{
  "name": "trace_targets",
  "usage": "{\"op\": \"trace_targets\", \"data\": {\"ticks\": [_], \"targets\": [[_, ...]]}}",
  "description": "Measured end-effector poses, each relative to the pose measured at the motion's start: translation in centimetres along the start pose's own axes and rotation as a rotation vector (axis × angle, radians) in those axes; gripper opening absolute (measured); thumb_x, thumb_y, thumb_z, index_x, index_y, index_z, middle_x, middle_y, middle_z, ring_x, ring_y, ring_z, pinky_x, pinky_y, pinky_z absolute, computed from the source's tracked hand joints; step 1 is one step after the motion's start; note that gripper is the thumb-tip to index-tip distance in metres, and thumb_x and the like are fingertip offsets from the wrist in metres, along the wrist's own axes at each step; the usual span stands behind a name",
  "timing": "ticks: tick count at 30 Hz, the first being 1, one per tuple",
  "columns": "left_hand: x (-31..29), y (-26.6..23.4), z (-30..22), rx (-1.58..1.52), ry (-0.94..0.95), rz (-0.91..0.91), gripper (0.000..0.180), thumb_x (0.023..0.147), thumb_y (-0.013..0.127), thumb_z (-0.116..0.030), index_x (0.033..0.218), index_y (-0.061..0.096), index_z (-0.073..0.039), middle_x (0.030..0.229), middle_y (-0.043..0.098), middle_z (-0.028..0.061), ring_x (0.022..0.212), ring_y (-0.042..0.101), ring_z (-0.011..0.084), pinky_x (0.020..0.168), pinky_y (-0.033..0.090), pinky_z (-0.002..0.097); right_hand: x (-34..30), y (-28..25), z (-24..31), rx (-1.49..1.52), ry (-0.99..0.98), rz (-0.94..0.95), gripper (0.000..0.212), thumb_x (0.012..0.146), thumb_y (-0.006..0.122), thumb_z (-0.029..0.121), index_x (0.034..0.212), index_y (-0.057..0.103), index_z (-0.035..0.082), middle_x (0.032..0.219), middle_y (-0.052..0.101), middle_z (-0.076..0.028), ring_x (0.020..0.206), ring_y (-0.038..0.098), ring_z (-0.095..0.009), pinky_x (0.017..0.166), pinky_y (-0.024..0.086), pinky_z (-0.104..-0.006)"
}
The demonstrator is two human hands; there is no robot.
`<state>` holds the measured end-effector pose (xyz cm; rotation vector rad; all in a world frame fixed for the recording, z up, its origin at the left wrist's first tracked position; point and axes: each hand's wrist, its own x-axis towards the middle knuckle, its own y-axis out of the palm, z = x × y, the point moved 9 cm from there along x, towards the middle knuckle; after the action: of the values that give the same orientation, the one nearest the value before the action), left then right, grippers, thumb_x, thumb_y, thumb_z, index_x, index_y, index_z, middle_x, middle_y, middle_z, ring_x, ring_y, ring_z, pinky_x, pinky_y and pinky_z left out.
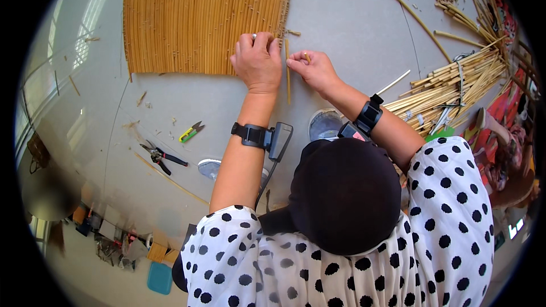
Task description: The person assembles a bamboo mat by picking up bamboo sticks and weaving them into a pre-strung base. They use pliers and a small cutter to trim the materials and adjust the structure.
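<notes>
At the bottom of the frame we saw a black cap (346,196) and spotted white sleeves (222,256). Left of centre, pliers (162,156) and yellow-green snips (191,132) lay on the floor (205,99). Above the middle, the left hand (256,63) bent its fingers at the mat's lower right corner; we could not tell whether they gripped. The right hand (314,71) had its fingers drawn together, a yellowish bit showing among them, their grip unclear to us. A slim stick (288,82) ran lengthwise between the hands. The mat (193,17), upper left of centre, showed honey-brown stalks side by side, speckled slanting lines and a rough right edge.
</notes>
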<state>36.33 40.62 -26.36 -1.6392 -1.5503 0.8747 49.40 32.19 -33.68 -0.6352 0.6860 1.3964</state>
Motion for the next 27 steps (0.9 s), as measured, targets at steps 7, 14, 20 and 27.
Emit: {"op": "trace_targets", "data": {"ticks": [7,14,20,27], "targets": [[-0.1,-0.9,0.1,-0.066,0.02,0.013,0.017,0.077,0.071,-0.022,0.09,0.063,-0.016,0.09,0.055,0.003,0.088,0.056,0.0238,0.071,0.04,0.0424,0.2,0.6,0.8,0.009,-0.057,0.015,0.019,0.088,0.067,0.016,0.098,0.065,0.001,0.076,0.058,0.005,0.063,0.044,-0.002,0.052,0.035,-0.0186],[-3.9,-2.9,-1.3,-0.321,0.114,0.135,0.025,0.077,0.071,-0.014,0.098,0.06,-0.007,0.09,0.059,0.0082,0.084,0.057,0.0274,0.072,0.043,0.0392,-1.6,-0.1,2.8,-0.032,-0.134,0.021,0.019,0.084,0.069,0.017,0.097,0.069,0.003,0.061,0.051,0.007,0.054,0.041,-0.003,0.047,0.034,-0.0217],[-6.1,-2.4,-0.3,-0.418,0.023,0.162,0.026,0.077,0.071,-0.009,0.099,0.059,-0.005,0.09,0.062,0.0109,0.08,0.059,0.0272,0.072,0.046,0.037,-3.8,0.5,6.4,-0.09,-0.445,0.051,0.015,0.085,0.068,0.011,0.096,0.07,0.002,0.063,0.057,0.005,0.054,0.043,-0.002,0.048,0.036,-0.0195],[-5.3,-3.0,-0.7,-0.597,-0.024,0.086,0.016,0.079,0.069,-0.006,0.093,0.061,-0.004,0.084,0.063,0.0084,0.073,0.06,0.0251,0.065,0.047,0.0343,-4.6,0.9,8.9,-0.106,-0.558,0.145,0.015,0.081,0.069,0.008,0.095,0.071,0.003,0.067,0.063,0.002,0.054,0.043,-0.001,0.05,0.038,-0.0182]]}}
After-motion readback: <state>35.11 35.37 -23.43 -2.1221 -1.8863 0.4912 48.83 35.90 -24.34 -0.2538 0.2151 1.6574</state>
